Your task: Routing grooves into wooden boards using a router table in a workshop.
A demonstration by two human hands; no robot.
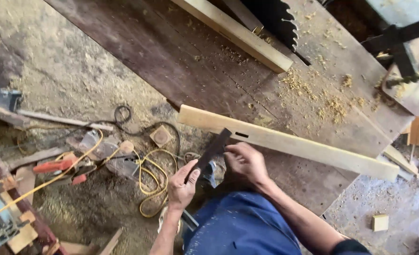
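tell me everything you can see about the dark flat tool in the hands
The dark flat tool is a narrow, straight, near-black strip, probably metal, like a file or ruler. It slants from lower left up to the right. The left hand grips its lower end; the right hand touches it near the upper part. Its top end lies against the pale wooden board, beside a small dark slot cut in that board.

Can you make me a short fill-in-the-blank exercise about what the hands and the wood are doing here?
1. The left hand grips a dark flat ____.
2. The right hand touches the file's upper end beside the pale wooden ____.
3. That plank lies on a dark workbench strewn with ____.

Missing words: file; plank; sawdust
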